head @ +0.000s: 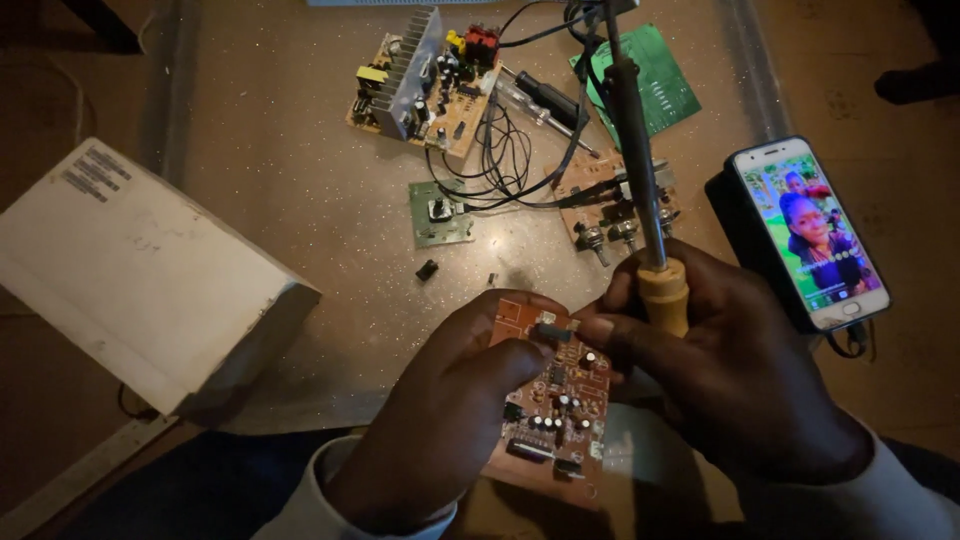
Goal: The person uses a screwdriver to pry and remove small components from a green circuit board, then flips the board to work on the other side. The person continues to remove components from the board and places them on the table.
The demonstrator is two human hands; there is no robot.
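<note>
Near the front edge, one circuit board [555,395] was pinched by the left hand [450,415]; one soldering iron [640,190] was gripped by the right hand's [740,370] curled fingers [610,330].

single head view, looking steeply down, close over the worktable [300,190]

Open desk [300,190] between white box [140,275] and the hands: passage there, only a small black part [427,270] loose. Ahead blocked: small green board [441,213], tangled wires [505,150], heatsink board [425,85], screwdriver [548,100], knob board [615,205]. Right: phone [808,232], apparently atop a dark block. Soldering iron [640,190] shaft rises across the middle.
</note>
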